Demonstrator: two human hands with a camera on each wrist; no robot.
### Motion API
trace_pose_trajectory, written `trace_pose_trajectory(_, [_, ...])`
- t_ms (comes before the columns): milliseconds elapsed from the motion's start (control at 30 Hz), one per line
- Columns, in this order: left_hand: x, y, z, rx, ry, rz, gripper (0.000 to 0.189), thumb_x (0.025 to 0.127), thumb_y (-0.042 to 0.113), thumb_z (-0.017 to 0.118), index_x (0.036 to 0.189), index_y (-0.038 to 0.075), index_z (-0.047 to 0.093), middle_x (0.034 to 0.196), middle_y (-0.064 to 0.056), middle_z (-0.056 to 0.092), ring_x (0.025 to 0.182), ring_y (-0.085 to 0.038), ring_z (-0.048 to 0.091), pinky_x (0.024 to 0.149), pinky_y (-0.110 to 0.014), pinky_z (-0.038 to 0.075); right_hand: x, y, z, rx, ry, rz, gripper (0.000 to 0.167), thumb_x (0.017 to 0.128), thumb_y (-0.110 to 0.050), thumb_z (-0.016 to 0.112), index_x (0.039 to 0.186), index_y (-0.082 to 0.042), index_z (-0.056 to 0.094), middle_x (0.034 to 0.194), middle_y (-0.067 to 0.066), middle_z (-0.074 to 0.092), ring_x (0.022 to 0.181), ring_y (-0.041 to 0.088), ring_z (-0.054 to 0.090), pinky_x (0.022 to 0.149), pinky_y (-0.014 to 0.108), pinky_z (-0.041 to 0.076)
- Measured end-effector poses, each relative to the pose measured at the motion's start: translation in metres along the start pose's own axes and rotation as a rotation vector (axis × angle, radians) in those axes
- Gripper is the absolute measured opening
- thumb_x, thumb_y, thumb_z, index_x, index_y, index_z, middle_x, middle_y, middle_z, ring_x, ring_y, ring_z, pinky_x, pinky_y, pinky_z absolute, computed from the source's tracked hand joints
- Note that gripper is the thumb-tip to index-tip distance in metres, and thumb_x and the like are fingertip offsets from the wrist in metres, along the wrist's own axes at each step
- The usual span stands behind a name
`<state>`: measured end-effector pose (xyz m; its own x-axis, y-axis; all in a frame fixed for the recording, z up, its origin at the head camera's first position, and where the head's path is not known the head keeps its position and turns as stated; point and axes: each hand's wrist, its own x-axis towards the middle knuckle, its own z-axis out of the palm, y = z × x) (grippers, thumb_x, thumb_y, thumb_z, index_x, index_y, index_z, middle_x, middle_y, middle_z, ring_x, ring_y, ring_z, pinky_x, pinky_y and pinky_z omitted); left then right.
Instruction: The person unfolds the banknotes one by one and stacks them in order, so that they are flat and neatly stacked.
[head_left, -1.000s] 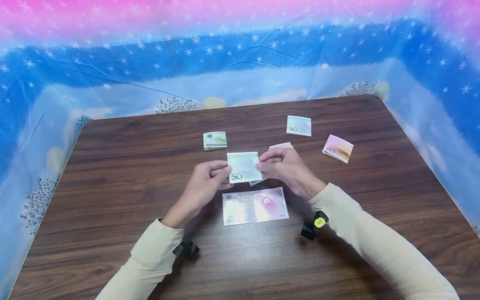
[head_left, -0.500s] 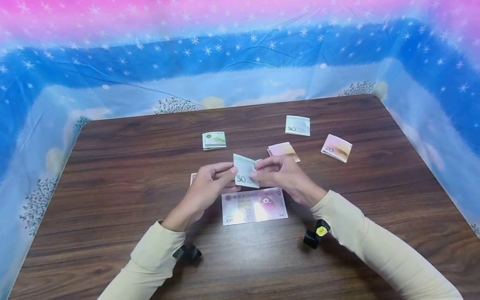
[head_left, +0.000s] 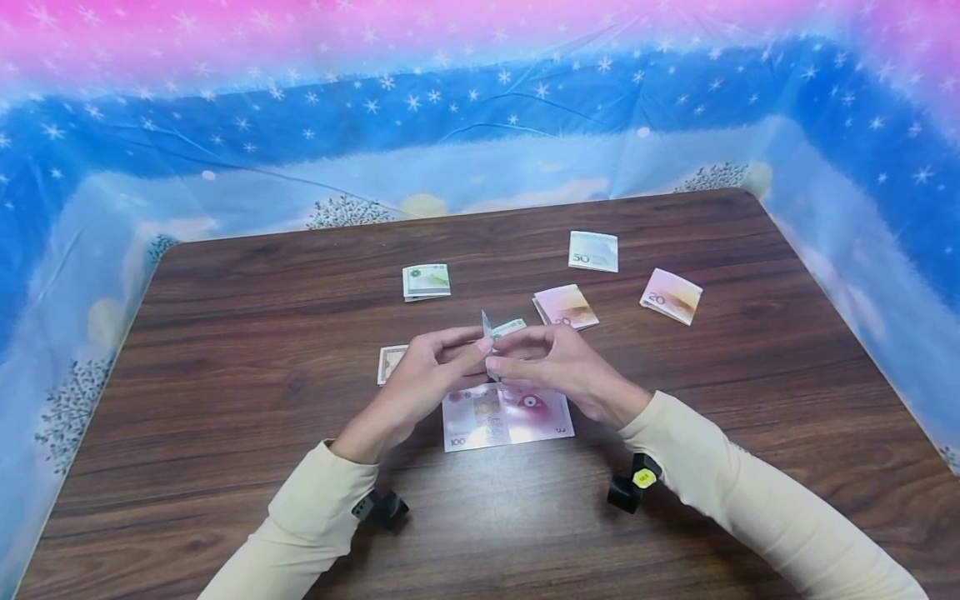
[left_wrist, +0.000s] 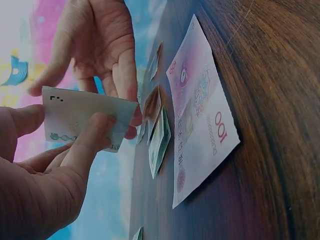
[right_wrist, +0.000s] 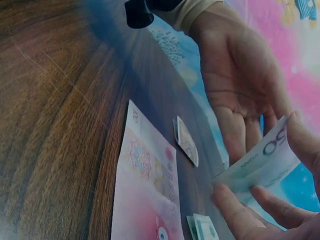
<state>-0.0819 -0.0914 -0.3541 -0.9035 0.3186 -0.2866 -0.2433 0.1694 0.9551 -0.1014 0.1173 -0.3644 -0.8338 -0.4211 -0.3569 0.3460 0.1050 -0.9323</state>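
Head view: the folded 50 note (head_left: 486, 323) stood nearly edge-on just above the far side of the flat 100 note (head_left: 476, 423), between left hand (head_left: 427, 367) and right hand (head_left: 558, 367); both pinched it, neither clearly nearer. Left wrist view: it was apart from the 100 note, its longer side reaching toward the right hand. Right wrist view: the left hand's fingers (right_wrist: 231, 135) lay behind it, beyond the 100 note.

Above the surface (head_left: 225, 358), the left hand (head_left: 431, 367) and right hand (head_left: 566, 367) face each other closely, both pinching; the sleeved left forearm (head_left: 300, 517) and right forearm (head_left: 750, 483) converge over it.
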Motion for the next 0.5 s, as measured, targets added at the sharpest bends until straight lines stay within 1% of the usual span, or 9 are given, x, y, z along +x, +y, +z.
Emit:
trace_pose_trajectory(67, [0.0002,-0.0007,0.0,0.039,0.013,0.007,0.057,0.1,0.038,0.065,0.146,0.006,0.052,0.132,-0.013,0.066,0.106,-0.025,0.071,0.077,-0.043,0.054,-0.0016,-0.0015,0.0019,-0.024,-0.002,-0.004,0.05,0.086,-0.022,0.083,0.128,-0.001,0.065,0.112,0.015,0.073,0.105,0.035,0.07,0.088,0.051,0.057])
trace_pose_trajectory(167, [0.0007,-0.0017,0.0,0.08,0.028,0.031,0.055,0.099,0.037,0.066,0.143,0.006,0.056,0.13,-0.011,0.068,0.102,-0.022,0.072,0.073,-0.041,0.053,-0.0039,-0.0029,0.003,-0.04,-0.002,-0.011,0.053,0.085,-0.023,0.084,0.129,-0.001,0.065,0.114,0.014,0.073,0.104,0.031,0.07,0.088,0.049,0.057])
trace_pose_trajectory(267, [0.0004,-0.0022,0.0004,0.087,0.033,0.042,0.051,0.099,0.036,0.067,0.14,0.008,0.06,0.128,-0.009,0.069,0.101,-0.019,0.071,0.073,-0.04,0.054,-0.0056,-0.0032,0.0026,-0.035,-0.008,-0.017,0.053,0.086,-0.02,0.083,0.131,0.001,0.063,0.116,0.015,0.072,0.105,0.029,0.07,0.092,0.05,0.055])
trace_pose_trajectory(367, [-0.0004,-0.0018,0.0009,0.068,0.028,0.045,0.046,0.1,0.033,0.066,0.138,0.009,0.061,0.126,-0.008,0.07,0.102,-0.019,0.071,0.077,-0.043,0.055,-0.0073,-0.0039,0.0012,-0.019,-0.022,-0.017,0.052,0.087,-0.015,0.08,0.132,0.003,0.061,0.118,0.017,0.071,0.105,0.029,0.07,0.096,0.052,0.053])
trace_pose_trajectory(433, [-0.0015,-0.0012,0.0011,0.062,0.037,0.044,0.043,0.101,0.028,0.064,0.138,0.007,0.061,0.125,-0.008,0.07,0.101,-0.019,0.07,0.079,-0.044,0.056,-0.0083,-0.0043,0.0,-0.008,-0.033,-0.022,0.053,0.087,-0.01,0.078,0.134,0.006,0.058,0.12,0.02,0.07,0.104,0.027,0.07,0.096,0.051,0.053])
trace_pose_trajectory(500, [-0.0025,-0.0005,0.001,0.06,0.049,0.044,0.041,0.101,0.021,0.061,0.139,0.005,0.059,0.124,-0.011,0.07,0.096,-0.019,0.069,0.078,-0.043,0.056,-0.01,-0.0054,-0.0014,0.004,-0.041,-0.021,0.054,0.088,-0.005,0.075,0.137,0.008,0.055,0.123,0.022,0.068,0.101,0.025,0.071,0.094,0.05,0.055])
